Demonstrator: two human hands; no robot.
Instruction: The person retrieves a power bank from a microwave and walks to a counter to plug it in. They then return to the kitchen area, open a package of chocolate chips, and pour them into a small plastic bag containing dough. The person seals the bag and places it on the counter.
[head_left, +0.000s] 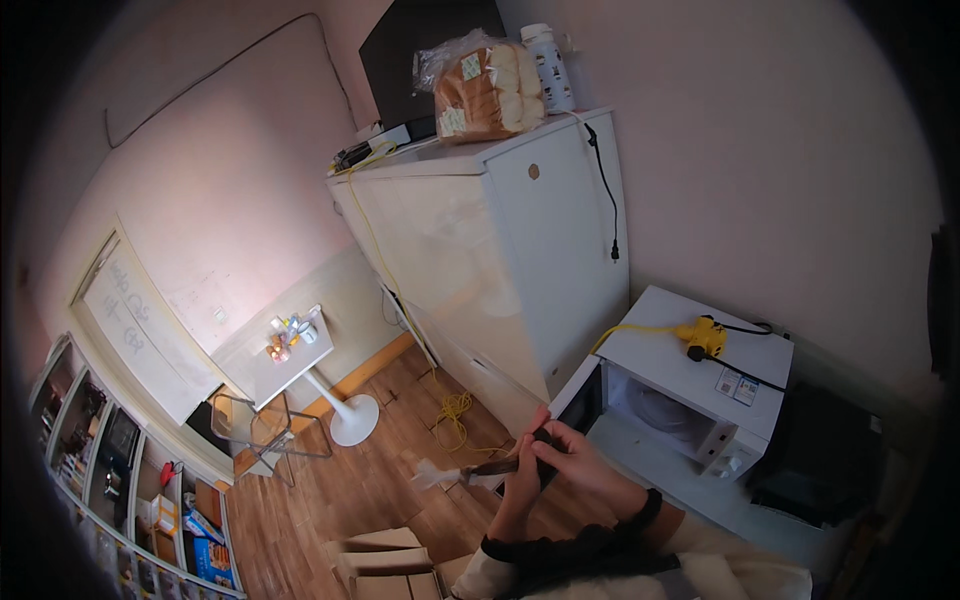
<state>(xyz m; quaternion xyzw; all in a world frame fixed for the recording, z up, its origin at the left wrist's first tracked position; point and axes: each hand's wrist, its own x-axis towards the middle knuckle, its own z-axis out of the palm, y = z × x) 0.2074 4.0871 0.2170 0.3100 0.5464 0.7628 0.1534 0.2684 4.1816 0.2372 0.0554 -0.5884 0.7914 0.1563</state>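
Observation:
Close together at lower centre are my left hand (524, 476) and my right hand (574, 454), both gripping a dark, narrow item (491, 468) that I cannot identify exactly. A crumpled piece of clear plastic (435, 475) sticks out from its left end. Dark bands circle both forearms. Just right of the hands, a white microwave oven (757, 412) stands with its door (583, 401) swung out and its glass turntable (660, 409) showing inside. On its top lies a yellow power socket block (705, 337) with black plugs and cords.
A tall white cabinet (555, 247) carries bagged sliced bread (487, 94) and a patterned bottle (549, 67). Yellow cord (455, 411) lies coiled on the wooden floor. Cardboard boxes (386, 562) stand below. Farther left are a small pedestal table (289, 364), a folding chair (266, 424) and loaded shelves (142, 480).

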